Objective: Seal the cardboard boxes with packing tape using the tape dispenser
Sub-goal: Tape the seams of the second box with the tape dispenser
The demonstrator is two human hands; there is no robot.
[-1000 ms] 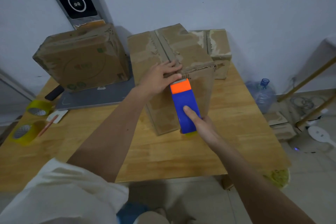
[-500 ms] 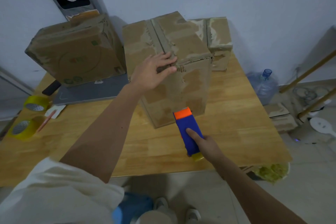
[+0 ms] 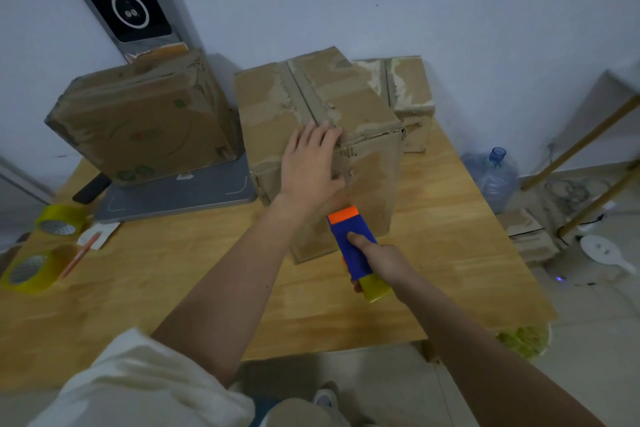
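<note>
A worn cardboard box [image 3: 367, 184] stands in the middle of the wooden table [image 3: 450, 253], with a taped seam along its top. My left hand [image 3: 310, 163] lies flat with straight fingers on the box's near top edge and front face. My right hand [image 3: 379, 262] grips a blue tape dispenser [image 3: 353, 246] with an orange head and a yellowish tape roll at its rear. The dispenser's head is low against the box's front face.
A second cardboard box [image 3: 145, 125] sits on a grey board [image 3: 180, 198] at the left, and a third box [image 3: 410, 97] stands behind the middle one. Two tape rolls [image 3: 38, 253] and a pen lie at the table's left edge. A water jug [image 3: 493, 177] stands on the floor right.
My right hand drew the dispenser down from the box's top edge along its front face, then nudged it back up a little. My left hand flattened over the box's near edge.
</note>
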